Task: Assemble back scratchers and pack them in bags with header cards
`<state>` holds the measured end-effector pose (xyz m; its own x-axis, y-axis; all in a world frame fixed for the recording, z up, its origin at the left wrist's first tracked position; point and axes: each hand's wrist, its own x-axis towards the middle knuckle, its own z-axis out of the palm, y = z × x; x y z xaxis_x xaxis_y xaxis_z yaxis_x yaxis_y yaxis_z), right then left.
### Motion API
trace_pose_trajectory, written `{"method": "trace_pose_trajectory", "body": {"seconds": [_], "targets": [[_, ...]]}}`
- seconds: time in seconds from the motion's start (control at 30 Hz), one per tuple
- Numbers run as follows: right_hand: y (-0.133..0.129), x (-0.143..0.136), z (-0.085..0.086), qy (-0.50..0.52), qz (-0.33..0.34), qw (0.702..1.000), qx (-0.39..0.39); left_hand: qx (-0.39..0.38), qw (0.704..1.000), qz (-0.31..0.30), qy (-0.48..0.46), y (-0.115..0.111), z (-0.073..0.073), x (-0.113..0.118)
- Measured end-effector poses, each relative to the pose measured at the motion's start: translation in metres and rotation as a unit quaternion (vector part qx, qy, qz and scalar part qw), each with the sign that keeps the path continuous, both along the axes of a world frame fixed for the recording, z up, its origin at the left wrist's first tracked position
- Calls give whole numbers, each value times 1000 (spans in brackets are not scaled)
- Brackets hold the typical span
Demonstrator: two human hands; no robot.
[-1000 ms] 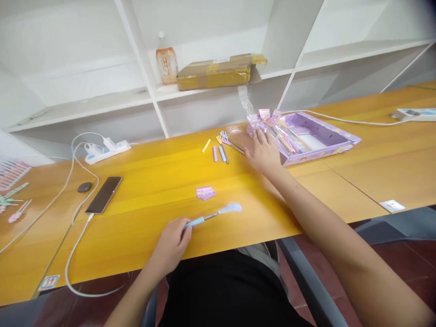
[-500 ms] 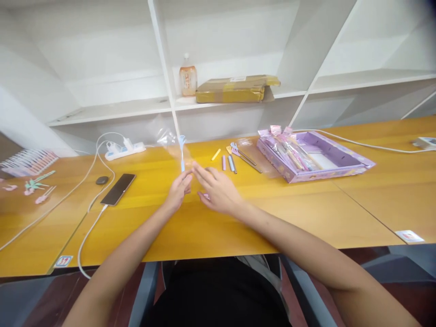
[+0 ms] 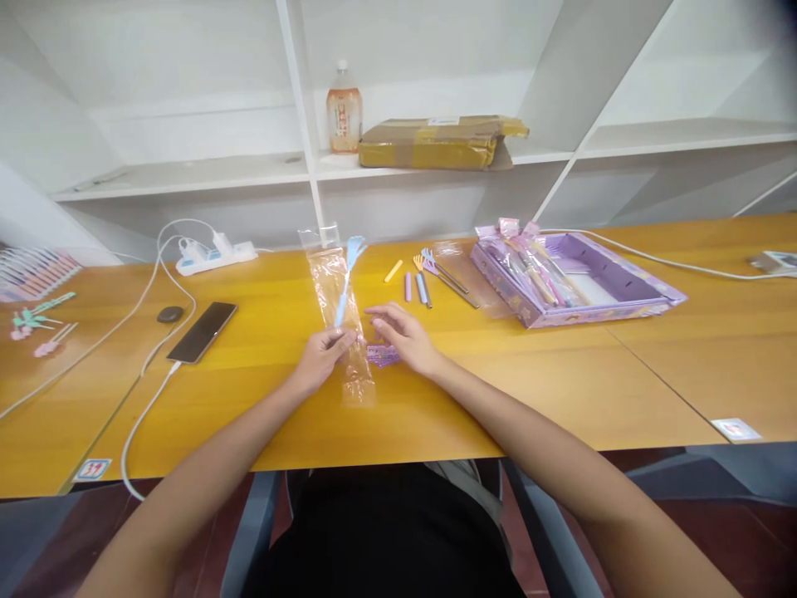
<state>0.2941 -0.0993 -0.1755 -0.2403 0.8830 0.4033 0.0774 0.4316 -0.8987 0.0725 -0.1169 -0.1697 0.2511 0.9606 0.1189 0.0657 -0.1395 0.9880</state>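
Observation:
My left hand (image 3: 324, 357) is closed with thumb and fingers pinched around the lower end of a light blue back scratcher (image 3: 344, 291), whose claw head points up and away. A long clear plastic bag (image 3: 359, 374) runs under that hand; whether the scratcher lies inside it or on top I cannot tell. Just to the right, my right hand (image 3: 408, 339) is open with its fingers apart, holding nothing. Beneath its fingertips lie several purple printed cards (image 3: 381, 355). Beyond it are loose scratcher parts: a yellow handle (image 3: 393, 271), a purple handle (image 3: 408, 287) and claw-headed metal rods (image 3: 453, 278).
A purple box (image 3: 610, 311) with bagged back scratchers (image 3: 529, 270) stands at the right. On the left are a phone (image 3: 202, 332) with its cable, a black round object (image 3: 170, 315) and a power strip (image 3: 215, 257). The shelf holds a bottle (image 3: 344, 116) and a cardboard box (image 3: 436, 143).
The bag and back scratcher have come down toward the table, the bag now stretched out below my left hand. My right hand has moved away from the left one, uncovering the purple cards.

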Motion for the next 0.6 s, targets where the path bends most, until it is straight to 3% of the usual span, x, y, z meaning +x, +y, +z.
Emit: {"method": "trace_pose_trajectory", "body": {"seconds": [0.2,0.3,0.4,0.47,0.6], "targets": [[-9,-15,-7,47,86,991,-96,54,986,-139,73,-12,5,11],[-14,-19,-5,91,42,988,-121,20,989,-143,38,-13,5,15],[-13,-11,3,150,-57,985,-64,-32,992,-88,-79,-9,6,14],[-9,0,7,130,-102,986,-11,-59,984,-17,-169,-3,9,10],[-4,19,8,-97,-133,984,73,-69,949,132,-277,16,15,-5]]}}
